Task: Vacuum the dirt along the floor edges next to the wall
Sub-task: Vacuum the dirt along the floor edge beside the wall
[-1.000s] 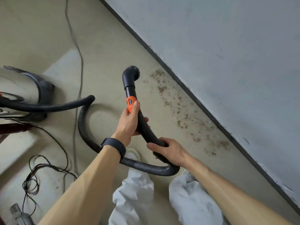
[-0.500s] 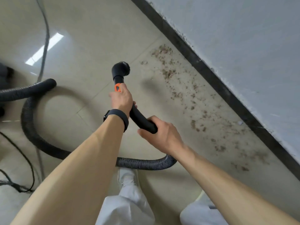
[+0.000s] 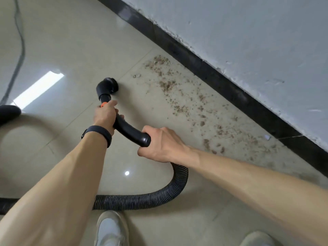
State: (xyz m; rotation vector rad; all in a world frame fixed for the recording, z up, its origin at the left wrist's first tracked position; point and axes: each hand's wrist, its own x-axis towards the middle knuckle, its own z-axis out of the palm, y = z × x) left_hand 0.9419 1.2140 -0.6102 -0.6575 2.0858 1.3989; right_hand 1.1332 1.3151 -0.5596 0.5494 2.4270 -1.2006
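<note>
Brown dirt (image 3: 184, 102) lies scattered on the beige tiles in a band along the black skirting (image 3: 221, 82) under the grey wall. I hold a black curved vacuum handle (image 3: 130, 130). My left hand (image 3: 105, 115) grips it high up, over an orange part, just behind the round black nozzle (image 3: 108, 87). My right hand (image 3: 161, 143) grips the handle's rear end, where the ribbed hose (image 3: 159, 196) starts. The nozzle sits low near the floor, left of the dirt's far end.
The hose loops back along the floor to the left, past my two light shoes (image 3: 111, 228). A thin grey cable (image 3: 17, 50) runs along the floor at the far left. A small pale scrap (image 3: 267, 137) lies by the skirting.
The view has dropped closer to the floor. The nozzle has come down from mid-air toward the tiles near the dirt. Both hands keep their grip; the vacuum body has left the view.
</note>
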